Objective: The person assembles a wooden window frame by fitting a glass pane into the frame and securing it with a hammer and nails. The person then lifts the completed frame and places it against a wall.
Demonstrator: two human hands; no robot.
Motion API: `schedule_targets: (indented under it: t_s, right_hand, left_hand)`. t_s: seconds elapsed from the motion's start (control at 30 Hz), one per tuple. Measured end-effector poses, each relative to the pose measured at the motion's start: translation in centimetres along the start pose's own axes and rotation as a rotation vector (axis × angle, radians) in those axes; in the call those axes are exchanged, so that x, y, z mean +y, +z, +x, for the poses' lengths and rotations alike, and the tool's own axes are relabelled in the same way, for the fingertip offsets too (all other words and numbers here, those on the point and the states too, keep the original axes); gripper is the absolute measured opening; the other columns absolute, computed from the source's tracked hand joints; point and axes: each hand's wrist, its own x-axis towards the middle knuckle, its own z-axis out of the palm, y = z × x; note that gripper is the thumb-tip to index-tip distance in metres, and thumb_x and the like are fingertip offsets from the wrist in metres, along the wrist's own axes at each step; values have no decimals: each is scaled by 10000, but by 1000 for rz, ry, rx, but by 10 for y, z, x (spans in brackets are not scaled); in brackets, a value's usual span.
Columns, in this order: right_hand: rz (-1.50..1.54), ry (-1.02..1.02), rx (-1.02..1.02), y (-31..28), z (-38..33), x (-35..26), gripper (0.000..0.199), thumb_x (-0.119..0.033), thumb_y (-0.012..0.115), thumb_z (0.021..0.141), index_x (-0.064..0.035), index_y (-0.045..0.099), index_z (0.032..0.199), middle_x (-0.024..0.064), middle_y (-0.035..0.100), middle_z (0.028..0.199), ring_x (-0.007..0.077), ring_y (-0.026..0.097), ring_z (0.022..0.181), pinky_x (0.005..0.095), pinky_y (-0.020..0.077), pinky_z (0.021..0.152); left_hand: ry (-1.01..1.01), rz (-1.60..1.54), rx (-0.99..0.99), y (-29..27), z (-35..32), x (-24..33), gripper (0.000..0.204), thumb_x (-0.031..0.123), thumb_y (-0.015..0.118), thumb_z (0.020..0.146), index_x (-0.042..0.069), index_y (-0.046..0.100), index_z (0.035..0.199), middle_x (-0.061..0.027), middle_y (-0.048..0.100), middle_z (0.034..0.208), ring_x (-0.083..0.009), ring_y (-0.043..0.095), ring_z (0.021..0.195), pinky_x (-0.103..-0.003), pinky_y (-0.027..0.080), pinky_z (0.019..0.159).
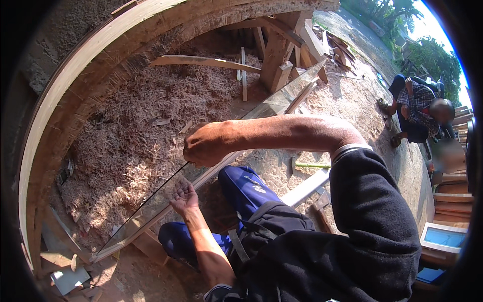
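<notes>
My right hand (206,144) reaches across to the left and is closed, its fingers pinched on one end of a thin dark string (143,207). The string runs taut and slanting down to the near left end of a long wooden board (151,221). That board stretches diagonally from lower left toward the upper right, past my knees. My left hand (184,198) lies palm up just over the board, below the string, with its fingers apart and nothing in it. My right forearm hides part of the board.
Wood shavings (126,146) cover the ground at left, inside a large curved timber (37,151). A green-handled hammer (312,165) and a pale plank (307,187) lie right of my knee. Timber offcuts (342,53) are piled beyond. Another person (420,103) crouches at far right.
</notes>
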Motion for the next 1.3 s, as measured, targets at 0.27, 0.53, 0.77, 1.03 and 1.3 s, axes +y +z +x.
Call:
schedule_targets:
  t_s: [0.27, 0.53, 0.77, 1.03, 1.3]
  right_hand:
    - [193, 68, 5, 5, 2, 5, 259, -293, 629, 961, -41, 686, 958, 184, 702, 856, 376, 698, 857, 477, 551, 766]
    - [132, 119, 100, -6, 1, -18, 216, -250, 703, 890, -35, 712, 909, 197, 669, 740, 386, 692, 763, 480, 537, 711]
    - [40, 97, 56, -16, -4, -21, 217, -256, 706, 887, -40, 718, 896, 193, 671, 731, 374, 694, 749, 469, 539, 708]
    - [175, 57, 111, 3, 7, 0, 223, -267, 708, 892, -53, 729, 954, 191, 680, 745, 356, 699, 710, 453, 542, 670]
    - [156, 133, 105, -1, -2, 0, 251, -306, 691, 890, -63, 733, 939, 193, 691, 779, 375, 700, 750, 468, 545, 693]
  left_hand:
    - [3, -187, 18, 19, -31, -25, 788, 710, 278, 1008, 47, 414, 1413, -181, 477, 1479, -405, 494, 1330, -606, 441, 1089]
    - [58, -117, 20, 37, -46, -32, 870, 750, 209, 982, 13, 383, 1411, -227, 525, 1423, -401, 547, 1274, -549, 457, 1102]
    - [13, -121, 5, 35, -43, -33, 836, 744, 177, 990, 38, 466, 1330, -188, 630, 1267, -385, 629, 1168, -528, 467, 1090]
    - [34, -131, 81, 34, -31, -35, 789, 728, 184, 1002, 30, 448, 1259, -190, 562, 1362, -365, 574, 1262, -573, 392, 1129]
    - [109, 133, 4, 24, -27, -45, 893, 746, 146, 1002, 87, 297, 1585, -66, 395, 1619, -239, 235, 1538, -504, -68, 1208]
